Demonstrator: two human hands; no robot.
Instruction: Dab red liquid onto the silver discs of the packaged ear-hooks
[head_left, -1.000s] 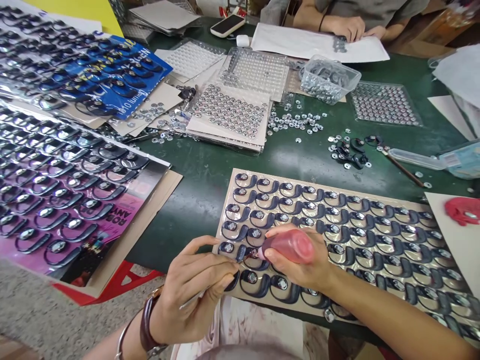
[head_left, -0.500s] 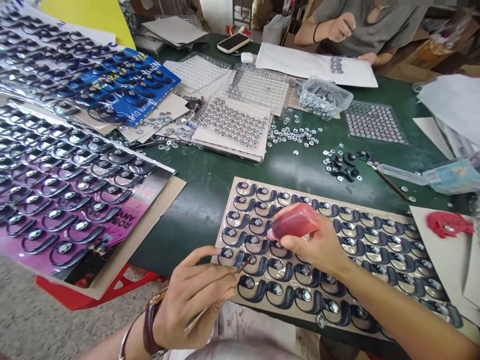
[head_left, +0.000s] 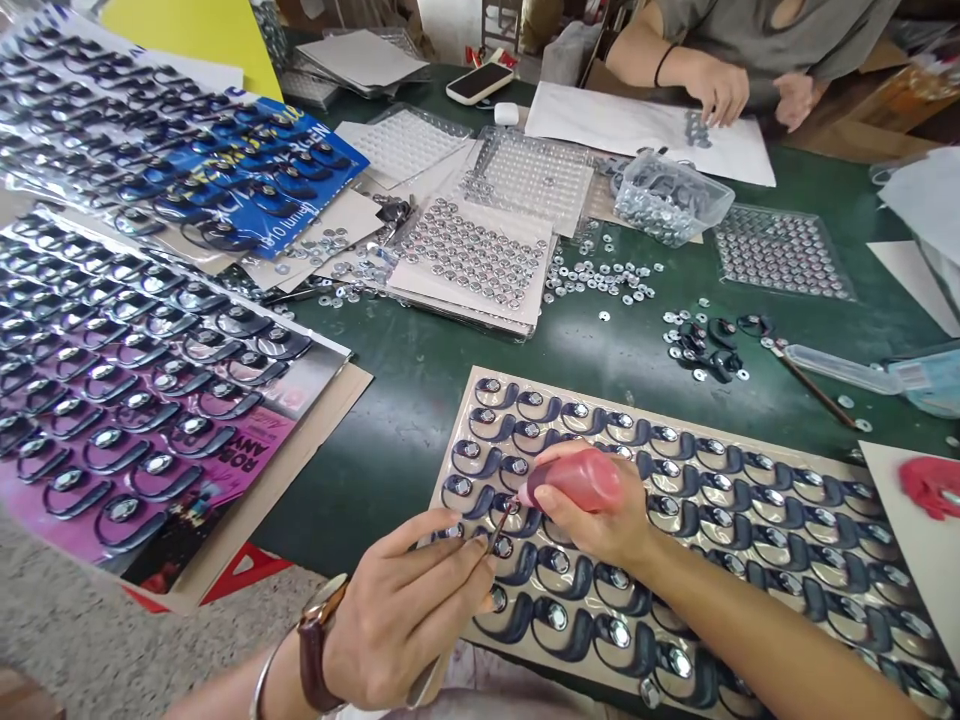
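Observation:
My right hand (head_left: 611, 525) is wrapped round a small squeeze bottle (head_left: 577, 480) of red liquid, tilted with its nozzle down to the left. In my left hand (head_left: 412, 605) is a thin pointed tool (head_left: 501, 532); its exact kind is unclear. Its tip and the bottle's nozzle meet closely over one piece on the board. Beneath both hands lies a cardboard board (head_left: 463, 412) with rows of dark curled pieces (head_left: 570, 578), each bearing a shiny faceted stone. The fingers hide some of these pieces.
To the left, stacked printed sheets (head_left: 225, 450) carry similar dark pieces. Across the green table (head_left: 397, 345) are trays of round stones (head_left: 469, 250), loose discs (head_left: 600, 275), a clear box (head_left: 671, 195) and a phone (head_left: 480, 83). A co-worker's hand (head_left: 716, 90) rests over a white sheet (head_left: 570, 120).
The bottle's nozzle and the tool's tip have come together over one piece; the bottle moved slightly left and down. The co-worker's raised hand has lowered onto the white sheet. The view has shifted slightly.

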